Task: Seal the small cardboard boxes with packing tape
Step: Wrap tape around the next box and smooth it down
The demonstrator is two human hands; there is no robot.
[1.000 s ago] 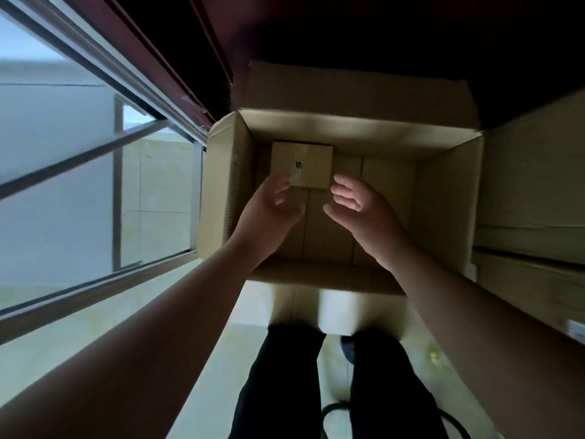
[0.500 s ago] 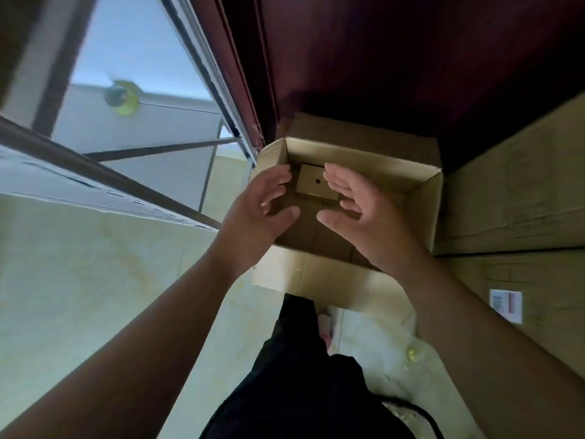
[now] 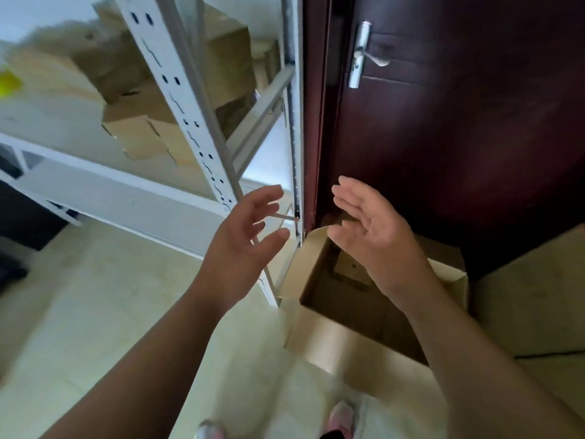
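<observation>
A: What does the person have hold of?

B: Nothing. The left hand (image 3: 242,248) and the right hand (image 3: 380,245) are both spread, fingers loose and apart, palms turned roughly toward each other. The right one hangs over the open carton (image 3: 319,340) on the floor. The left one is off to the carton's side, in front of the upright of the white shelving rack (image 3: 190,115).

A: And the small cardboard box?

B: The small cardboard box (image 3: 349,269) lies flat on the carton's bottom, toward the far side, partly hidden behind the right wrist. Judging by that, the carton serves as the collecting bin, set just beside the rack's foot and against the dark door (image 3: 459,137) so it is within reach.

A: Is the box sealed?

B: That cannot be told, because its top is too small and shaded. No tape or dispenser shows anywhere in view.

A: Why would the hands be up and empty?

B: Probably the person is between boxes. More brown boxes (image 3: 139,134) are piled on the rack's shelf, blurred, some with flaps that look loose, and a reach toward them seems the likely next move.

A: Any writing or brand?

B: None is legible. There is a tiny dark mark on the small box's top, too small to read. The carton walls are plain, and so is the pale carton (image 3: 535,305) at the right. The door carries only a silver lever handle (image 3: 364,55). A yellow blur (image 3: 8,85) at the left edge cannot be identified.
</observation>
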